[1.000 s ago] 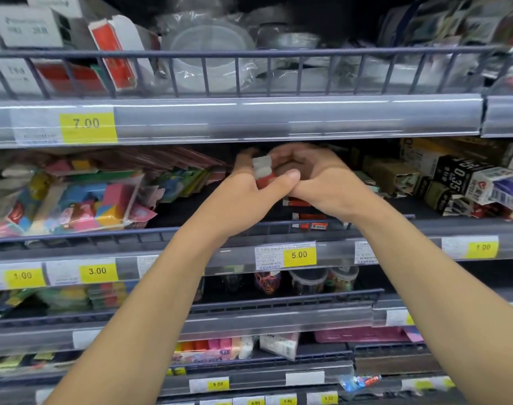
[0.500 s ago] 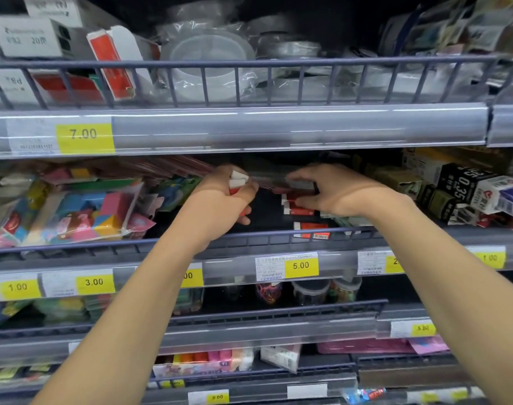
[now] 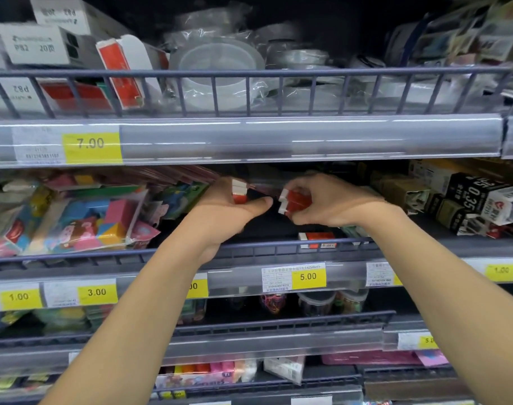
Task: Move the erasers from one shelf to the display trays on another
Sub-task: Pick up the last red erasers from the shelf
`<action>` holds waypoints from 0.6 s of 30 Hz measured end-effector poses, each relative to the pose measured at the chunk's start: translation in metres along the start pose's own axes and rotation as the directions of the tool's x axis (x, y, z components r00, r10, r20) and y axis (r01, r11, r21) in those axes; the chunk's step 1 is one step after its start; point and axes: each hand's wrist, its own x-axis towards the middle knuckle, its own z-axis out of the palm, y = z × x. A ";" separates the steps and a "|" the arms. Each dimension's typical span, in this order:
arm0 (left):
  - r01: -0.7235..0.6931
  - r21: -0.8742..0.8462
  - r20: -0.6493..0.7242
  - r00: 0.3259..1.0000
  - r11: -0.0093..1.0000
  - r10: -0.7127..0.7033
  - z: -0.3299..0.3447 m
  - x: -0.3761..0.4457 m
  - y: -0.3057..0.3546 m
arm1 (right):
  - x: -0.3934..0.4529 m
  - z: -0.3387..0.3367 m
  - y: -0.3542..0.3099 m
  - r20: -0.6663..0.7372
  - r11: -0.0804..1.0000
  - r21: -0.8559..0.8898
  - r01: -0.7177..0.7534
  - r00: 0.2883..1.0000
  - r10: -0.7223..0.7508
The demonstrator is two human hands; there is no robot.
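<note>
The left hand (image 3: 226, 210) grips two red-and-white erasers (image 3: 239, 190) stacked between thumb and fingers, held above the dark shelf (image 3: 267, 226). Just beside it, the right hand (image 3: 331, 200) pinches a small bundle of red-sleeved erasers (image 3: 296, 201). More erasers (image 3: 318, 238) lie on the shelf behind its wire rail (image 3: 278, 247). Bagged colourful erasers (image 3: 74, 217) sit left, boxed pencil leads (image 3: 471, 197) right. A yellow 5.00 price tag (image 3: 307, 276) hangs below.
</note>
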 end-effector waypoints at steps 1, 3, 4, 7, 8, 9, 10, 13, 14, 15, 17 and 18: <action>0.007 -0.040 0.015 1.000 0.999 -0.006 0.001 -0.002 0.003 | -0.001 0.002 -0.004 -0.054 0.995 0.101 0.007 0.999 -0.002; 0.035 -0.127 0.042 0.999 0.991 -0.030 0.004 -0.005 0.011 | -0.005 0.007 -0.015 -0.161 0.953 0.298 0.049 0.987 0.000; 0.047 -0.178 0.051 0.998 0.983 -0.039 0.008 -0.005 0.014 | -0.006 0.011 -0.021 -0.205 0.923 0.375 0.083 0.979 -0.005; 0.039 -0.314 0.037 0.999 0.949 -0.029 0.022 -0.004 0.021 | -0.013 0.025 -0.042 -0.324 0.866 0.464 0.187 0.945 -0.031; 0.042 -0.352 0.015 0.999 0.935 -0.039 0.026 -0.004 0.023 | -0.015 0.030 -0.046 -0.372 0.861 0.459 0.218 0.927 -0.036; 0.046 -0.381 -0.008 0.999 0.923 -0.053 0.028 -0.004 0.024 | -0.017 0.034 -0.049 -0.416 0.861 0.453 0.232 0.909 -0.025; 0.052 -0.399 -0.023 0.997 0.916 -0.067 0.030 -0.003 0.025 | -0.018 0.037 -0.051 -0.454 0.864 0.445 0.234 0.891 -0.008; 0.065 -0.396 -0.041 0.995 0.916 -0.089 0.030 0.003 0.022 | -0.018 0.044 -0.052 -0.513 0.872 0.426 0.241 0.859 0.013; 0.070 -0.392 -0.034 0.995 0.917 -0.090 0.030 0.004 0.022 | -0.018 0.045 -0.051 -0.521 0.873 0.420 0.246 0.854 0.010; 0.071 -0.390 -0.023 0.996 0.918 -0.087 0.030 0.004 0.022 | -0.018 0.046 -0.051 -0.525 0.876 0.415 0.247 0.851 0.009; 0.070 -0.395 -0.009 0.997 0.916 -0.080 0.029 0.004 0.023 | -0.018 0.046 -0.049 -0.523 0.883 0.400 0.245 0.852 0.001; 0.069 -0.391 -0.014 0.997 0.918 -0.080 0.029 0.004 0.023 | -0.018 0.045 -0.047 -0.511 0.891 0.388 0.237 0.860 -0.006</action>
